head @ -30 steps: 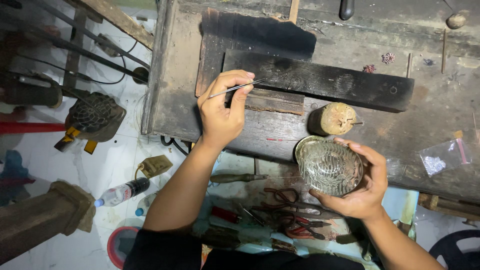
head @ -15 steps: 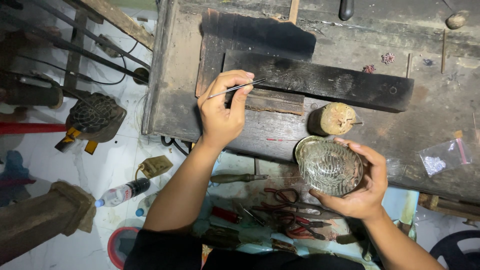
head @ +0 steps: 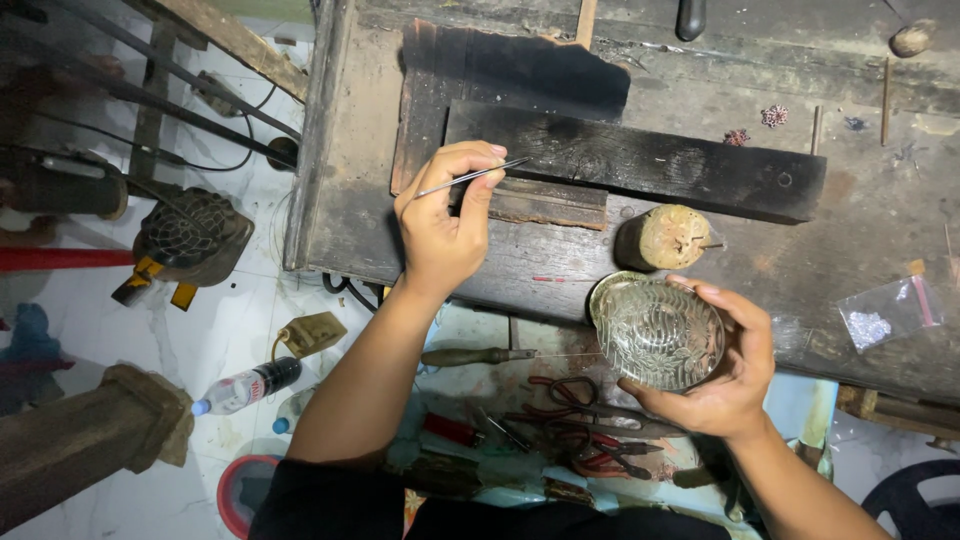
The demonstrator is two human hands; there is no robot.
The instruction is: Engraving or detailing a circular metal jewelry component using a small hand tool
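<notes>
Nothing has shifted in the last second; I see the left hand (head: 445, 225) pinched shut on thin tweezers (head: 470, 178) above-left of the patterned glass dish (head: 655, 333); the right hand (head: 725, 375) cups the dish at the workbench (head: 860, 240) front edge; work paused.

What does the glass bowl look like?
Clear glass bowl with a bumpy pressed pattern, held in the right hand; head view.
</notes>
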